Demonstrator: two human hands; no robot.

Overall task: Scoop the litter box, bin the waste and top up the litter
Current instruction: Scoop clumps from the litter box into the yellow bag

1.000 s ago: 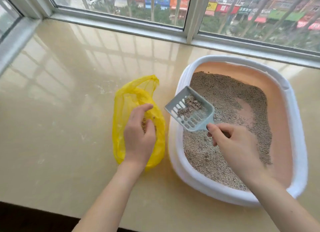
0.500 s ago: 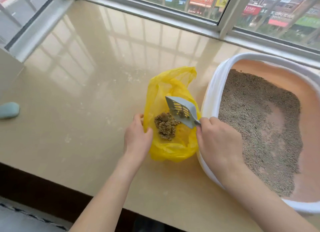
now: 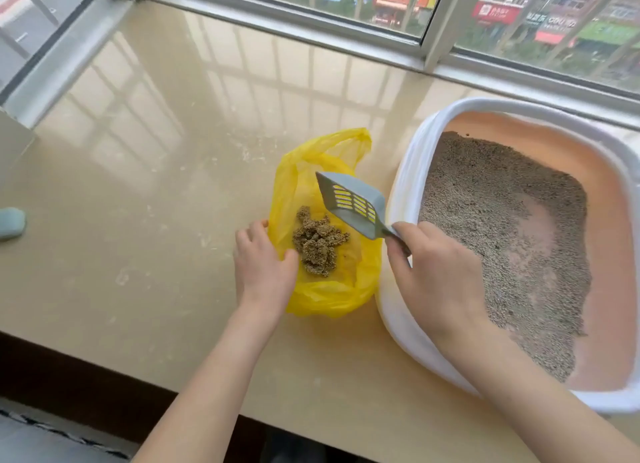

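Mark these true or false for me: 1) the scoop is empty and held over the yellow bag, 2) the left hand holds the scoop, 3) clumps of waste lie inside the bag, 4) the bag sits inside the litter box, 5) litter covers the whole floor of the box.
1) True: the grey scoop shows bare slots and hangs above the yellow bag.
2) False: the right hand grips the scoop's handle; the left hand holds the bag's edge open.
3) True: the clumps of waste lie in the bag.
4) False: the bag lies on the sill, beside the litter box.
5) False: the litter leaves bare pink patches of floor.
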